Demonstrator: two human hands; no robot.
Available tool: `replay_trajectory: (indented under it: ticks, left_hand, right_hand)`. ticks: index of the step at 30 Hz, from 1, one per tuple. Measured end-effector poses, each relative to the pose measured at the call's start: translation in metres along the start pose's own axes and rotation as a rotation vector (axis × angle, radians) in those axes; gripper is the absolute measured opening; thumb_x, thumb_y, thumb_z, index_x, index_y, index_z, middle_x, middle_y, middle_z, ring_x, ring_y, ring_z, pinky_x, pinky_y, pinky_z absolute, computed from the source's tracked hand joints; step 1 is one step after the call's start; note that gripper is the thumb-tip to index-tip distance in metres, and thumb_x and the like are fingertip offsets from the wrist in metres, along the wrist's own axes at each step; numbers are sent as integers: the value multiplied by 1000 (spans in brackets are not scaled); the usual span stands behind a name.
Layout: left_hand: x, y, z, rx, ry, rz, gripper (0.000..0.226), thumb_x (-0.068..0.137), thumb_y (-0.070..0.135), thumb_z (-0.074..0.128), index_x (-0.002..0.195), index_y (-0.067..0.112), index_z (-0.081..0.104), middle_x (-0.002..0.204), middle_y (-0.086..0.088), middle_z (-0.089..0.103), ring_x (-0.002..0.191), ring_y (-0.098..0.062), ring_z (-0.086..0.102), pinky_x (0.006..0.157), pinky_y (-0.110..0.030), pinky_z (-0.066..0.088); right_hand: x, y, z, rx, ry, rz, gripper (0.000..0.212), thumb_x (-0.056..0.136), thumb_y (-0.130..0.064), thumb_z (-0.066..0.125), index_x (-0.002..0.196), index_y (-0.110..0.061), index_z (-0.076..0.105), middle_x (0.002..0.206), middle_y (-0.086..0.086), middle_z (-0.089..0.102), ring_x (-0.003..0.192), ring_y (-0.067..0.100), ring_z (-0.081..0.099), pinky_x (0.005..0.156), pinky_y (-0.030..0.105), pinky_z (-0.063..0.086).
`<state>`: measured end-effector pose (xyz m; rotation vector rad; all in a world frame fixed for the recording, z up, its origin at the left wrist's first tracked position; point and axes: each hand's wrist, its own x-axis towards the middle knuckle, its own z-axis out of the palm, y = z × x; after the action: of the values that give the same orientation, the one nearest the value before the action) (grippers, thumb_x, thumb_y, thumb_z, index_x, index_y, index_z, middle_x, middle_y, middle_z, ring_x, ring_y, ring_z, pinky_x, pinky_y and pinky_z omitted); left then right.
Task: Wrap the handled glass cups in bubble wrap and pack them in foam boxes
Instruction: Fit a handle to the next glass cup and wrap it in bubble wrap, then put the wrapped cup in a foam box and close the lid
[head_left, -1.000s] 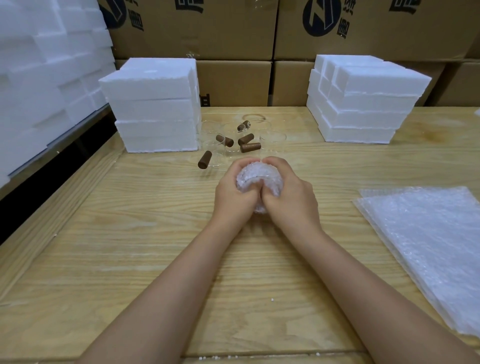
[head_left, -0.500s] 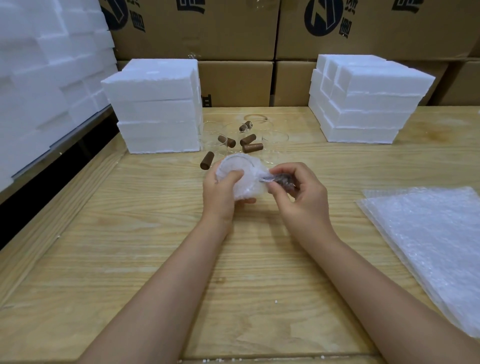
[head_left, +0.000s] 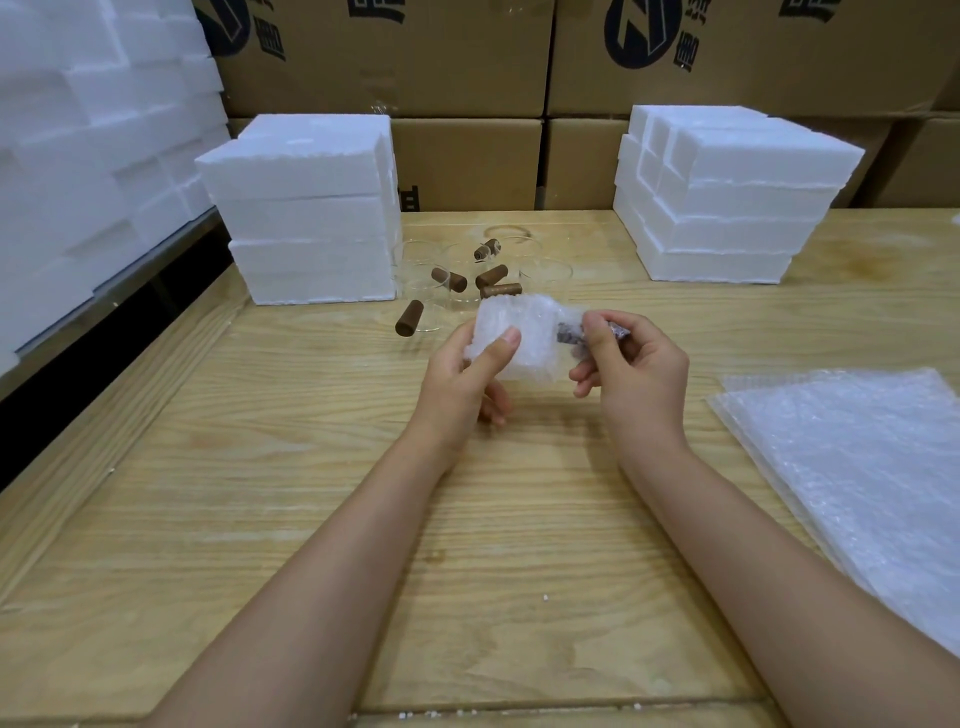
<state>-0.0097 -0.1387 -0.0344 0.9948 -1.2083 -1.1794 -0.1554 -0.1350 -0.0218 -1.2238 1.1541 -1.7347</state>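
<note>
Cup in bubble wrap, held clear of table, centre, just in front of unwrapped cups. Left hand grips the wrapped body: thumb flat across near face, fingers curled behind and under. Right hand pinches the film over the brown handle, thumb and forefinger clamped on it, other fingers loosely curled below. Handle shows dark through the film. Its outer end is hidden by the fingers, so cannot tell if it is covered.

Step judged: closing the wrap over the handle side. To do well:
- Hold the left grip firm so the folds on the body do not spring open.
- Draw the loose film snug along the handle and fold it flat against the body, leaving no bare glass.
- Squeeze lightly: the handle joint is probably the weak point.

Spare sheets lie near, to the right. Foam boxes are stacked far left and far right, none seen open. Packing will likely need a free hand, so set the bundle down fold-side under.
</note>
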Motion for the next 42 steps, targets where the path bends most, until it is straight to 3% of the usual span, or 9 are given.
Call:
replay_trajectory:
  ticks: [5,9,16,19,26,30,34,38,42]
  left_hand:
    - [1,0,1,64,51,22,44,80,46,56,112,16,62,93,3,68,77,-11,65,62,-24,50]
    - [0,-1,-11,160,32,108,64,71,44,68,125,11,56,115,-10,66,107,-26,64,92,-40,52]
    - [-4,11,-49,273,-41,198,70,58,34,77,123,26,55,108,-12,68,101,-26,66,87,-42,55]
    - [-7,11,-57,404,-56,184,70,55,31,78,121,37,53,110,-10,64,102,-23,64,86,-31,54]
    - [-7,4,-61,544,-52,127,63,60,27,75,120,35,55,117,3,61,104,-14,59,90,-32,49]
    - [-5,4,-61,548,-68,86,61,60,31,74,116,36,50,110,15,58,88,10,56,74,-10,42]
    - [-3,2,-60,604,-55,102,62,62,37,73,118,39,47,113,23,53,96,15,51,74,-1,35]
    - [-2,2,-58,707,-37,124,65,66,41,71,123,43,41,125,15,51,114,-4,48,88,-14,35]
    - [-11,9,-53,829,-8,282,70,74,47,64,137,29,40,137,14,41,130,-12,39,107,-32,33]
  right_hand:
    - [3,4,0,-28,-13,65,10,92,-24,62,83,-21,64,47,-8,55,41,5,50,40,17,40]
    - [5,6,0,-41,-102,62,9,94,-18,59,86,-19,62,53,-7,56,44,3,49,45,15,41]
    - [0,13,9,-55,-272,35,12,91,-8,61,86,-19,63,61,-10,61,51,4,53,49,17,43]
    - [-2,17,11,-122,-316,31,16,90,-7,62,85,-22,65,64,-12,63,53,6,53,50,18,44]
    - [-2,24,13,-393,-331,-20,10,91,-22,63,88,-31,64,81,-10,67,66,1,55,64,15,42]
    - [-2,26,14,-539,-310,-86,12,92,-30,60,103,-30,66,85,-7,67,80,17,51,66,23,36]
    - [2,21,11,-489,-160,-135,20,93,-26,58,113,-28,62,94,-20,58,102,17,47,77,21,35]
    - [21,8,1,-453,87,-219,21,93,-25,55,113,-30,53,107,-12,53,109,17,44,87,26,37]
    - [75,1,-12,-427,414,-104,33,92,-22,55,124,-16,49,121,1,49,116,22,42,97,31,37]
